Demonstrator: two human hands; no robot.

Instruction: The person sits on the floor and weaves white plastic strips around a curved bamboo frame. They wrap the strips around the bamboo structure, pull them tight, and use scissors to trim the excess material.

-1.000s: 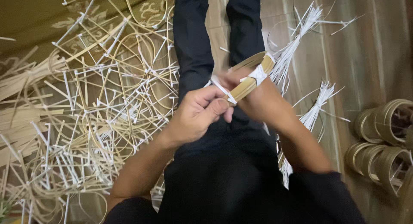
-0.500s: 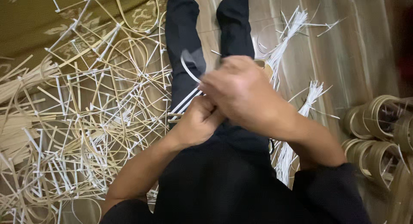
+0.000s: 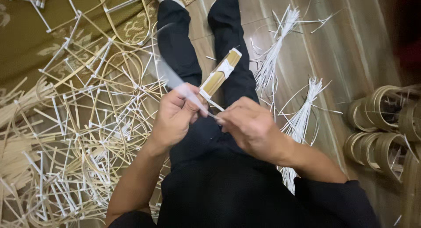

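Since half a second ago the right hand [image 3: 252,127] has slid off the top of the left hand [image 3: 175,118], uncovering the flat bundle of tan bamboo strips [image 3: 220,72] that the left hand grips over the black-trousered lap, and it now pinches closed on the thin white plastic binding strip [image 3: 193,96], drawn taut toward the body. The lashing looks under way, not finished. A heap of tied bamboo pieces [image 3: 74,136] crowds the left; loose white strips [image 3: 302,118] and bamboo hoops [image 3: 381,123] lie right, leaving room above the lap.
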